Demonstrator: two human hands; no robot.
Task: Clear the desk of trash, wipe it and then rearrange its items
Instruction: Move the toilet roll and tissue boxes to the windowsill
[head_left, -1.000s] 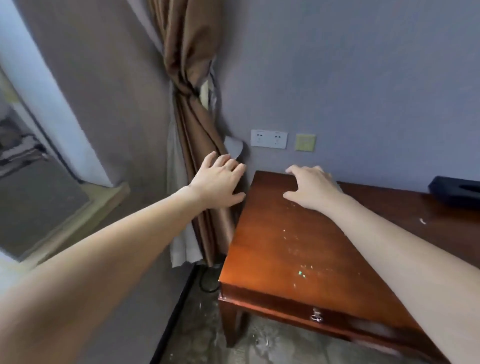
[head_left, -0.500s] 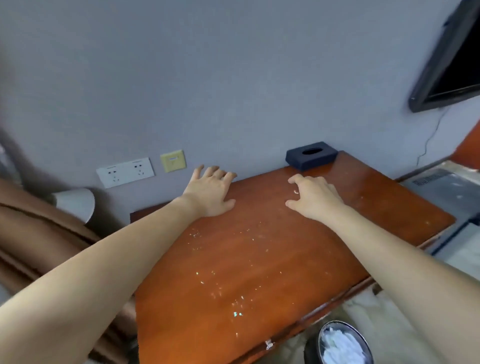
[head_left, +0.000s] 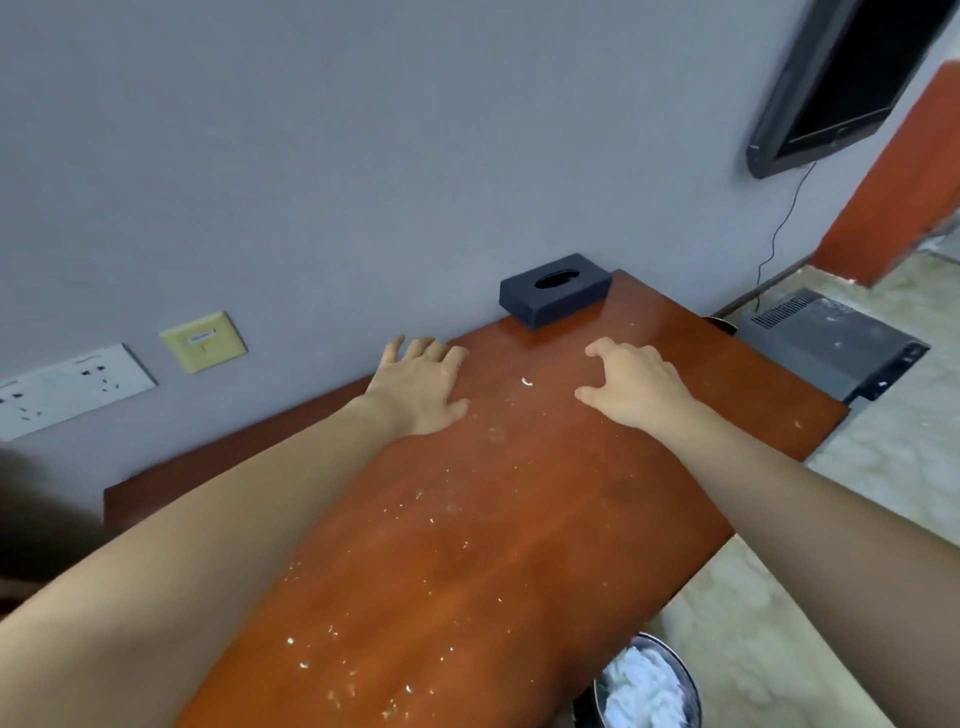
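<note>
Desk (head_left: 545, 545): left hand (head_left: 421, 389), right hand (head_left: 631, 387) moved frame-right toward tissue box (head_left: 555, 288); fingers loosely spread, empty; white scrap (head_left: 527, 382) between, uncollected

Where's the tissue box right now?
Head view: the dark tissue box sits at the desk's far edge against the wall, just beyond the left hand and right hand.

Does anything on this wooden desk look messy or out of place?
Yes. The desk top is sprinkled with pale flecks, thickest toward the near edge, and a small white scrap lies between the left hand and the right hand. The tissue box sits tidily against the wall.
</note>
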